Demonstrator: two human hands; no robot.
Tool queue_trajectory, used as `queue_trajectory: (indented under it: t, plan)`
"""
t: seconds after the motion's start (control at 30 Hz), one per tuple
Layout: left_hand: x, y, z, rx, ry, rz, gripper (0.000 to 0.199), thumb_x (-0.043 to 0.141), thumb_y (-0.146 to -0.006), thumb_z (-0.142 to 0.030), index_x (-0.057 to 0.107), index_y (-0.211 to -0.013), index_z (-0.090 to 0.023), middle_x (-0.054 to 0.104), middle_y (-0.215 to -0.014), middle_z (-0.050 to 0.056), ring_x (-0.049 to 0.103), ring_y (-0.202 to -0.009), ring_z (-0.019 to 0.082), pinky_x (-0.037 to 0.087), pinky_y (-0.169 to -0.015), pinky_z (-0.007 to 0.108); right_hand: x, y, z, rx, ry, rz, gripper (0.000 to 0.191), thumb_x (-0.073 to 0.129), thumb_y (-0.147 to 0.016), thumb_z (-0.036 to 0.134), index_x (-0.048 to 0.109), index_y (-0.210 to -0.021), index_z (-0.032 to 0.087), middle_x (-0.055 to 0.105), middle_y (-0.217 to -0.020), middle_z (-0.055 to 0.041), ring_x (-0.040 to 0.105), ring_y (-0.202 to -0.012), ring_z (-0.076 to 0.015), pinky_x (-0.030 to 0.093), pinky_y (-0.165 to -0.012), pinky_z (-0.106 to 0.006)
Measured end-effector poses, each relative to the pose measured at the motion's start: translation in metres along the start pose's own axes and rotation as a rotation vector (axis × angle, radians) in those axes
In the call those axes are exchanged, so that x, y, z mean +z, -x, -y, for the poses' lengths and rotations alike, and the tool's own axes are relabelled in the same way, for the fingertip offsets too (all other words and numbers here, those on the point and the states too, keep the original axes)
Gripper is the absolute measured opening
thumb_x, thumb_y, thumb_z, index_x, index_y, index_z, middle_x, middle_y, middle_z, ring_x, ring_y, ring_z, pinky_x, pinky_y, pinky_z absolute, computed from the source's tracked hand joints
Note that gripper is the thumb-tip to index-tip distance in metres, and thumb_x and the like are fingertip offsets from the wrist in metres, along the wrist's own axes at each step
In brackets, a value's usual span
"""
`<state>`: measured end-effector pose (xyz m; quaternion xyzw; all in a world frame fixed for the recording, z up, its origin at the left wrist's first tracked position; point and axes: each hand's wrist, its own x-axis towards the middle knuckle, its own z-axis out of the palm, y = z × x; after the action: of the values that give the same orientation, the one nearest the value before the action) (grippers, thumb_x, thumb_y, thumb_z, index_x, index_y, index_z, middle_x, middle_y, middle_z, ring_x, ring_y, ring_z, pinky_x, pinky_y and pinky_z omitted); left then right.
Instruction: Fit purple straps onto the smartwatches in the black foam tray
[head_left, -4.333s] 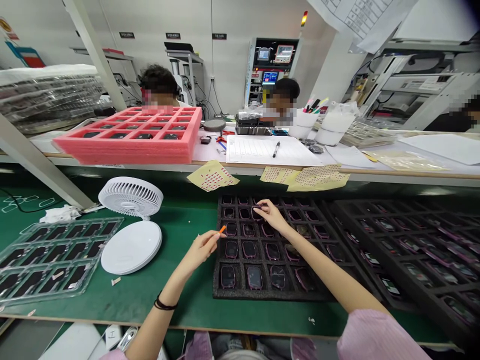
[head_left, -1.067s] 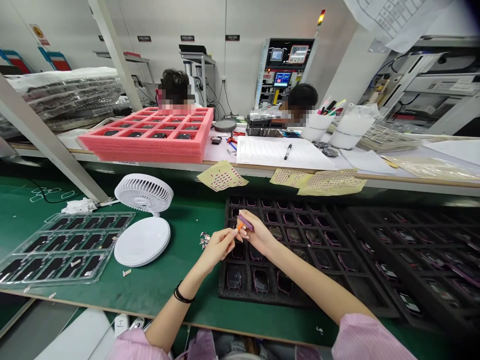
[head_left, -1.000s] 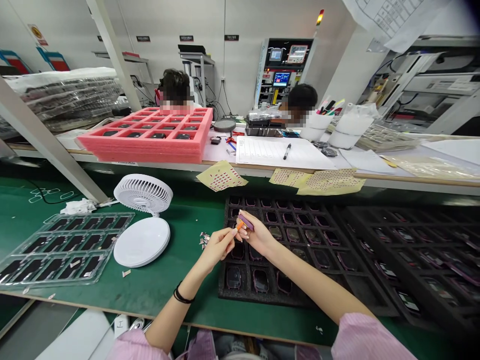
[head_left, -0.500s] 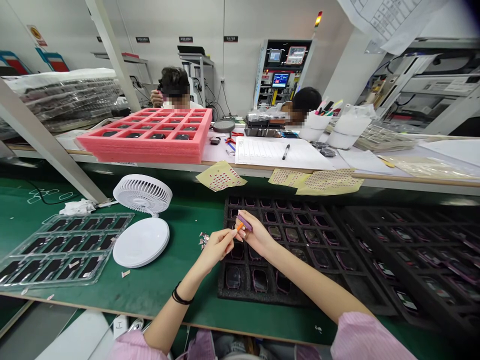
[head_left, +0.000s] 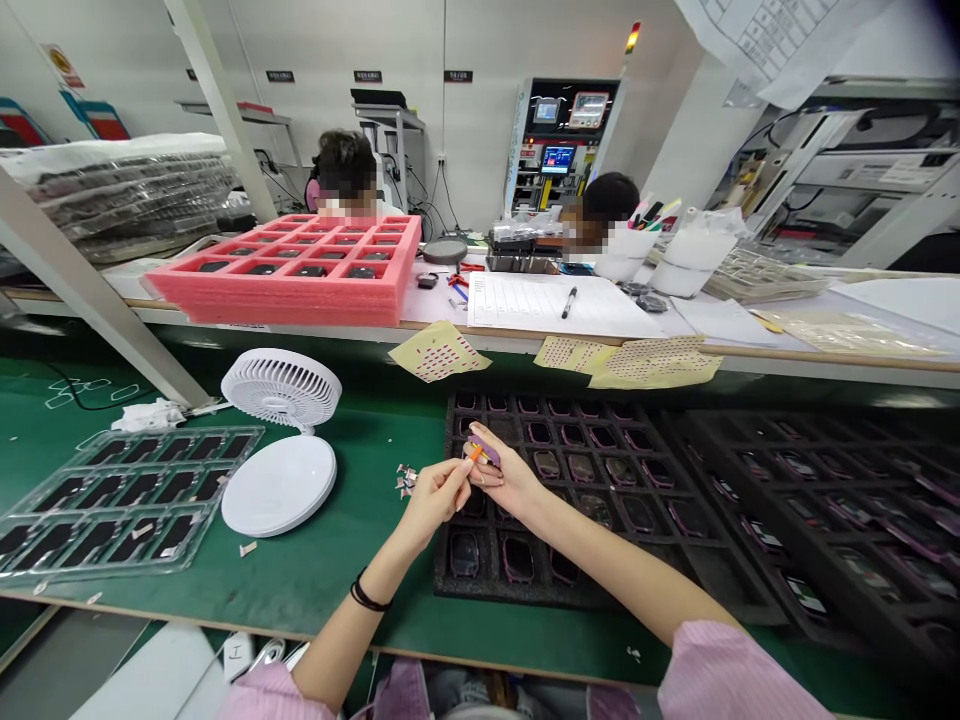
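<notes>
At centre frame, the left hand [head_left: 436, 497] pinches a small orange piece [head_left: 475, 453] between narrowly closed fingers, just beside a purple part [head_left: 485, 451] gripped by the right hand [head_left: 511, 477], above a black foam tray [head_left: 480, 586].

The left hand [head_left: 435, 497] pinches a small orange tool [head_left: 475, 453] beside a purple part [head_left: 485, 450] in the right hand [head_left: 510, 475]. Both hover above a black foam tray [head_left: 570, 590]
</notes>
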<state>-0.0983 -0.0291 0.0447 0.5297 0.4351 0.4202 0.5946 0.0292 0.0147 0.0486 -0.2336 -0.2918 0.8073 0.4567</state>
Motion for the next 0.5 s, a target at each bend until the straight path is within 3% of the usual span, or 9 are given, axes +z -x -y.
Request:
queue_trajectory:
  t: [0.13, 0.23, 0.33, 0.43, 0.5]
  plan:
    - [-0.004, -0.004, 0.001, -0.001, 0.021, -0.058, 0.052, 0.054, -0.075, -0.068, 0.056, -0.070, -0.016, 0.037, -0.040, -0.009, 0.020, -0.031, 0.003, 0.013, -0.034, 0.019, -0.002, -0.001, -0.001, -0.058, 0.076, -0.074, 0.032, 0.073, -0.070, 0.036, 0.048, -0.082, 0.022, 0.043, -0.043, 0.0126, 0.018, -0.028, -0.0009, 0.011, -0.030, -0.015]
    - [-0.005, -0.008, 0.001, 0.025, -0.004, -0.148, 0.052, 0.060, -0.071, -0.067, 0.049, -0.062, -0.017, 0.033, -0.040, -0.010, 0.022, -0.033, 0.003, 0.014, -0.034, 0.019, 0.000, 0.002, -0.006, -0.103, 0.185, -0.133, 0.030, 0.070, -0.073, 0.041, 0.048, -0.083, 0.023, 0.047, -0.047, 0.0107, 0.028, -0.031, -0.0031, 0.020, -0.031, -0.015]
    - [-0.004, -0.011, 0.002, 0.038, -0.024, -0.160, 0.050, 0.064, -0.069, -0.065, 0.046, -0.063, -0.018, 0.036, -0.043, -0.009, 0.023, -0.034, 0.003, 0.014, -0.034, 0.018, 0.000, 0.003, -0.015, -0.135, 0.339, -0.126, 0.028, 0.066, -0.075, 0.043, 0.050, -0.088, 0.023, 0.051, -0.055, 0.0084, 0.040, -0.037, -0.0058, 0.030, -0.035, -0.017]
    - [-0.009, -0.011, 0.004, 0.009, 0.035, -0.163, 0.046, 0.060, -0.073, -0.061, 0.045, -0.067, -0.018, 0.037, -0.047, -0.009, 0.020, -0.033, 0.002, 0.013, -0.035, 0.018, -0.014, -0.005, -0.016, -0.232, 0.604, -0.119, 0.030, 0.060, -0.077, 0.048, 0.051, -0.094, 0.025, 0.052, -0.063, 0.0066, 0.045, -0.043, -0.0083, 0.037, -0.038, -0.020]
    - [-0.021, -0.008, 0.006, -0.008, 0.043, -0.200, 0.042, 0.058, -0.075, -0.057, 0.044, -0.067, -0.019, 0.036, -0.048, -0.010, 0.019, -0.033, 0.002, 0.013, -0.035, 0.018, -0.032, -0.016, -0.006, -0.328, 0.812, -0.205, 0.030, 0.052, -0.081, 0.051, 0.049, -0.095, 0.026, 0.051, -0.067, 0.0062, 0.044, -0.043, -0.0088, 0.038, -0.039, -0.021]
